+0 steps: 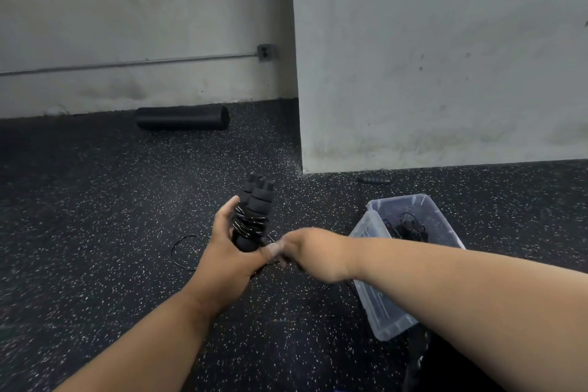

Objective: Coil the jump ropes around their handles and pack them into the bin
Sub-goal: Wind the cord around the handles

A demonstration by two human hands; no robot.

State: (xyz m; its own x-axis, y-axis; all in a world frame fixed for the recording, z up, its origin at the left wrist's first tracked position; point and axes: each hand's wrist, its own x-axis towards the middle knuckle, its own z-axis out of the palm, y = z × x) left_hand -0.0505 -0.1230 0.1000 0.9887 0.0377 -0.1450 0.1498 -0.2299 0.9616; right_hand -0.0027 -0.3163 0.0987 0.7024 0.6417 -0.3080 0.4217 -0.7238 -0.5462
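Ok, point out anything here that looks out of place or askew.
A lone black ribbed handle lies on the speckled rubber floor by the wall's base, apart from the clear plastic bin. A loose loop of thin black cord trails on the floor left of the left hand, not yet coiled.

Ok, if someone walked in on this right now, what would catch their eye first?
Probably the two hands at centre: the left hand grips a pair of black handles with rope coiled round them, while the right hand pinches the loose end beside it. Next, the clear bin on the floor at right, with black ropes already inside, and a foam roller by the far wall.
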